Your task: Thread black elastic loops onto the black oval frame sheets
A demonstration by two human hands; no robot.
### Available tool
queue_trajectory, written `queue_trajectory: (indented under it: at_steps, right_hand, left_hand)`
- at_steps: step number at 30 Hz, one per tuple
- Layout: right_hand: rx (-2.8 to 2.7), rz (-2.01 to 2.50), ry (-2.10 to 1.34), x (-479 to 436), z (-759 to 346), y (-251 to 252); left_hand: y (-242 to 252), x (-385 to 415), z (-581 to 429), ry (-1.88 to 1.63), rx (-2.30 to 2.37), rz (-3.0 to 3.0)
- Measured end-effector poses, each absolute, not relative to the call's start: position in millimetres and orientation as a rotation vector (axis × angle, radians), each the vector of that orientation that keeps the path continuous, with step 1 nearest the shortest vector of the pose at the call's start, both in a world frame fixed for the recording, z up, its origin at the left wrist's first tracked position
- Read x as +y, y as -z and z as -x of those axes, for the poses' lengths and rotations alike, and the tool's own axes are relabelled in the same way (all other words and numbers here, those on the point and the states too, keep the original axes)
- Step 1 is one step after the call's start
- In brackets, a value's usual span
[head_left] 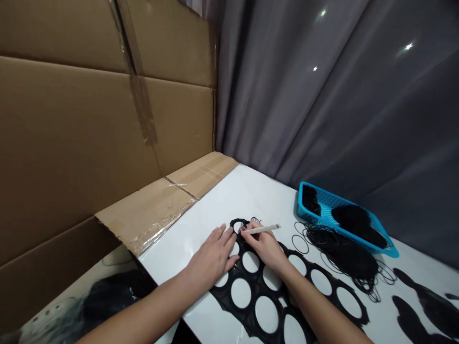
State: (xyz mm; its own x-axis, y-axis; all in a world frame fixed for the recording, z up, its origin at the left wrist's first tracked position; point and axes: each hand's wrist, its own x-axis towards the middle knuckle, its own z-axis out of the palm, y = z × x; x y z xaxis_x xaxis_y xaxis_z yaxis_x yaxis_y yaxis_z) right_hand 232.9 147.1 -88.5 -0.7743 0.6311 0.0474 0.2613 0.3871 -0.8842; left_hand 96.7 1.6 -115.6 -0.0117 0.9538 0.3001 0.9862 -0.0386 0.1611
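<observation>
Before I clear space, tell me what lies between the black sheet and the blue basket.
In the head view, a heap of thin black rings lies on the table between the sheet and basket.

Grey curtain [287,105]; white table [247,191]

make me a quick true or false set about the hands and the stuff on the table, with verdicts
1. The left hand rests on a black sheet with round holes. True.
2. Both hands are without a tool. False: the right hand holds a slim white pen-like tool.
3. Black rings lie heaped beside the blue basket. True.
4. The tabletop is red. False: it is white.
5. A grey curtain hangs behind the basket. True.
</observation>
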Motion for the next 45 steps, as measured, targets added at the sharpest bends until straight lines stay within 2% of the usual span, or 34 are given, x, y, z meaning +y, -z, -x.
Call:
queue_trajectory:
  at_steps: [9,16,23,28,36,45]
  right_hand:
    - [-2.319,0.664,-1.266,147.4,-231.5,91.2]
    - [-2.518,0.4,-0.849,140.5,-229.8,102.8]
    - [-1.991,0.911,-0.919,199.6,-240.9,84.3]
    - [-1.705,1.067,-1.195,225.3,-263.3,79.5]
    - [-1.374,0.899,-1.834,188.2,-258.0,96.6]
    - [-1.219,0.786,-2.049,185.8,-256.4,103.9]
  left_hand:
    - [111.7,2.3,-96.6,0.464,-2.097,2.143]
    - [111.7,3.4,-96.9,0.509,-2.117,2.14]
    - [104.6,0.9,-97.3,0.607,-2.191,2.167]
    - [101.6,-1.7,-94.3,0.781,-2.304,2.133]
    - [74.4,-4.0,-69.1,1.184,-2.408,2.125]
    - [76.3,-5.4,-66.1,1.256,-2.392,2.237]
